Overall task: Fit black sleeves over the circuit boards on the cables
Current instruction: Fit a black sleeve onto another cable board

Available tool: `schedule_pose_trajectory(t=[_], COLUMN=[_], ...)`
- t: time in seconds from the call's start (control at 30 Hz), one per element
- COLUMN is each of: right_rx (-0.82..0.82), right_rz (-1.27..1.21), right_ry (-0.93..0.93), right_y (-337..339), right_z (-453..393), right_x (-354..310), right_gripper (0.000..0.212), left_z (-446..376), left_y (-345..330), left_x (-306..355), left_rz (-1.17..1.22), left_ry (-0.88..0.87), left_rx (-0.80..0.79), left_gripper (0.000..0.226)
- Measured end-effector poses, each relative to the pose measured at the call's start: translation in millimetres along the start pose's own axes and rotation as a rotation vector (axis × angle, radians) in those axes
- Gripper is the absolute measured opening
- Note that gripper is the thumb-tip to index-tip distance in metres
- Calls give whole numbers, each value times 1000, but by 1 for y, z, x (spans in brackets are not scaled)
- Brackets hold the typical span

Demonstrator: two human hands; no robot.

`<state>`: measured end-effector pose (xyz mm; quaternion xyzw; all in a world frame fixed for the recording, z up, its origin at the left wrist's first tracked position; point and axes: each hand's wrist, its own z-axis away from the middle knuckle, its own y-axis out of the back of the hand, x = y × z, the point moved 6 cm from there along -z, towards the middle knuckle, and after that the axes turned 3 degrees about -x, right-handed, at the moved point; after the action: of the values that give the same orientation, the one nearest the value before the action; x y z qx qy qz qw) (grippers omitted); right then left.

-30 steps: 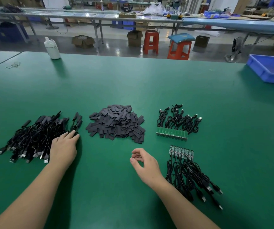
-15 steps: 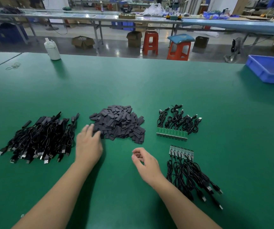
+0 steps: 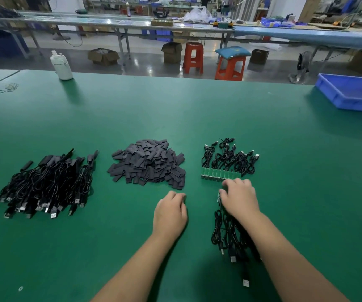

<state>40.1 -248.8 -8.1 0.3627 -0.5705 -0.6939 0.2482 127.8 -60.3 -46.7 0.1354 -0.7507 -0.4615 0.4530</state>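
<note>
- The right hand is lying over the board end of the near cable bundle; whether its grip is clamped on a board, I cannot tell.
- The left hand, fingers curled, is hovering just before the black sleeves; contents hidden.
- The bundle's cables are trailing back toward the person.
- Farther off, green circuit boards are lying in a row on the table.

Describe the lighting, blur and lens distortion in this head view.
Head view: soft overhead light, with faint shadows under the left hand and right hand; glare on the far floor; the fingers are slightly motion-blurred; the wide lens bows the green table edge.
</note>
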Motion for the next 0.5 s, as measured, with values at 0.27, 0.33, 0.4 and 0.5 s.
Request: schedule_pose_trajectory(t=[0.27,0.33,0.4,0.5], right_rx=[-257,-252,-257,-260], right_rz=[-379,-381,-367,-364], right_ry=[-97,-28,38,95], right_y=[-7,-10,-15,-19], right_z=[-10,-6,-2,1], right_x=[13,-6,-25,-46], right_gripper=[18,15,16,17], left_z=[1,2,1,-1], left_y=[1,1,-1,-2], left_x=[7,8,6,4], left_rz=[-7,25,29,28], left_ry=[-91,-106,-88,-75], left_rx=[17,5,-35,-47], left_gripper=[29,41,51,50])
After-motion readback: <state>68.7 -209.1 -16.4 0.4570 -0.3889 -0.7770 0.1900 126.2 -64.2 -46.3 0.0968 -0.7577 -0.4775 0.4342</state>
